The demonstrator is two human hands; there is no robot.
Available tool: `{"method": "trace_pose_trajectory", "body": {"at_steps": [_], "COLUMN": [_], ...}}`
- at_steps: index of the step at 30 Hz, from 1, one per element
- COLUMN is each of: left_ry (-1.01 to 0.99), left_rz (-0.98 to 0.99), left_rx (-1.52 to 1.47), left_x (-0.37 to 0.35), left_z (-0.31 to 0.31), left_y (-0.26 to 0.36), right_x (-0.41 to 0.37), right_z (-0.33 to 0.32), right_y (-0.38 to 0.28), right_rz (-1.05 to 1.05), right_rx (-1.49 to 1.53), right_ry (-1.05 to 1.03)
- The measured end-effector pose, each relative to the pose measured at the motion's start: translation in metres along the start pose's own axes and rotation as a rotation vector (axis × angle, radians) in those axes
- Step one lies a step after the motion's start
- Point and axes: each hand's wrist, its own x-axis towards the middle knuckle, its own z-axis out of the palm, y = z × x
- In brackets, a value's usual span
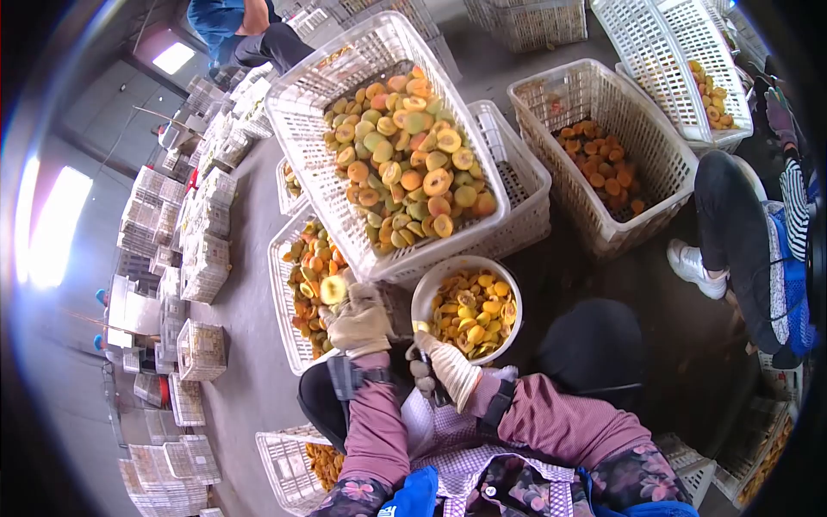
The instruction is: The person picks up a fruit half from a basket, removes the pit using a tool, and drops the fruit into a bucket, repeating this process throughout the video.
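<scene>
My left hand [360, 320], in a light work glove, holds a cut yellow-green fruit half [333, 289] at its fingertips, over the lower crate [279, 302] of orange fruit pieces. My right hand [444, 366], also gloved, is closed on a dark-handled tool [438, 389] beside the near-left rim of a white bucket [515, 332]. Yellow fruit pieces [474, 314] lie in the bucket. Just beyond my hands, a large white crate [297, 172] full of halved green and orange fruit [401, 159] rests on another crate.
Right of the bucket stands a crate [603, 215] with orange fruit halves inside. A seated person's leg and white shoe [696, 269] are at the right. Another person [233, 30] sits at the top left. Crate stacks [205, 258] line the left side.
</scene>
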Motion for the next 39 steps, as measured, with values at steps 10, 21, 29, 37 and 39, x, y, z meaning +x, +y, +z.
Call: {"method": "trace_pose_trajectory", "body": {"at_steps": [10, 21, 29, 37, 39], "left_ry": [-0.604, -0.326, -0.359, -0.69, -0.016], "left_rz": [0.398, -0.064, -0.078, -0.224, -0.356], "left_rx": [2.361, 0.899, 0.943, 1.178, 0.259], "left_x": [0.118, -0.05, -0.037, -0.039, -0.023], "left_z": [0.002, -0.014, -0.041, -0.025, -0.007], "left_y": [-0.133, -0.056, -0.035, -0.011, -0.014], "right_x": [0.058, 0.071, 0.039, -0.003, -0.009], "right_z": [-0.035, -0.035, -0.03, -0.014, -0.01], "right_y": [-0.015, -0.008, 0.0, -0.015, -0.009], "right_rz": [-0.271, -0.835, -0.542, 0.18, 0.137], "right_rx": [0.143, -0.739, -1.318, -0.263, -0.067], "right_ry": [0.37, 0.367, 0.424, -0.158, -0.298]}}
